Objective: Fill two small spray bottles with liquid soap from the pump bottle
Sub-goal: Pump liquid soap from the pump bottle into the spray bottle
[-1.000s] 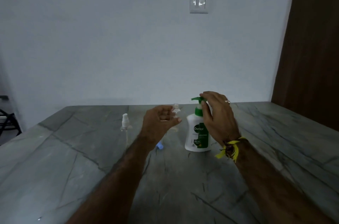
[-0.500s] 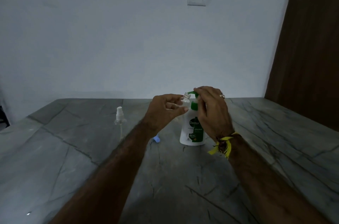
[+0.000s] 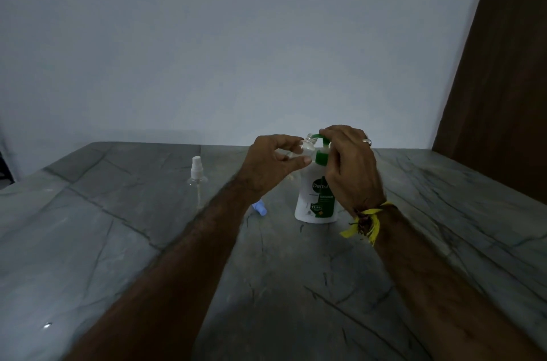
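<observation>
The left hand (image 3: 270, 165) is pinching an uncapped clear spray bottle (image 3: 307, 146) between thumb and curled fingers (image 3: 299, 163), holding its open neck up against the green spout of the pump bottle (image 3: 318, 197). The right hand (image 3: 352, 171) is curling over the pump head, fingertips resting on its top; how far it is pressed down cannot be told. Judged step: dosing soap into the first bottle. The next move is calling for a slow, straight press while the neck is kept directly under the spout, as the opening is narrow and soap could run down the outside. The pump bottle is standing upright on the desk (image 3: 444, 212). At its 9 o'clock, a second spray bottle (image 3: 196, 180) is standing capped, well apart. A small blue cap (image 3: 260, 209) is lying just beside the pump bottle's base.
</observation>
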